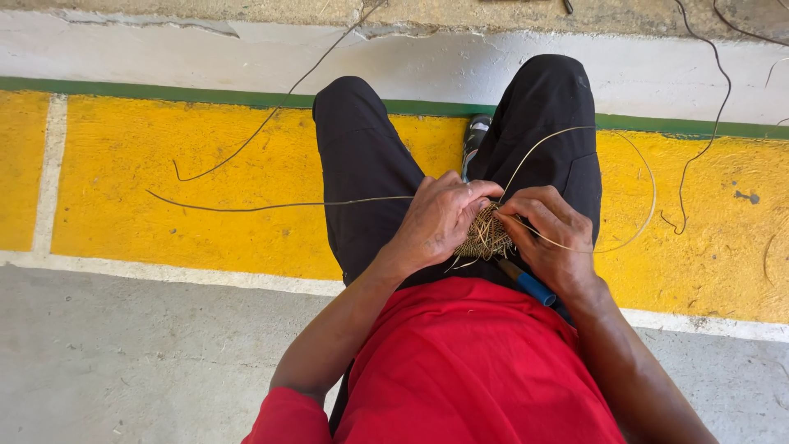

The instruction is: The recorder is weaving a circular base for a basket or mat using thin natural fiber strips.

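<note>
A small round woven piece (485, 236) of tan fibre sits between my hands above my lap. My left hand (440, 218) grips its left side with the fingers curled over the top. My right hand (555, 234) pinches a thin pale strand (649, 185) at the woven piece's right edge; the strand loops out to the right and back. A blue-handled tool (530, 284) pokes out below my right hand, tucked in the palm. Another long strand (271, 205) runs left from under my left hand across the floor.
I sit with black-trousered legs (362, 156) over a yellow painted floor band (164, 173) edged with white and green lines. A shoe (475, 136) shows between my knees. Dark loose wires (699, 123) lie at the upper right. Grey concrete (123, 362) is at the lower left.
</note>
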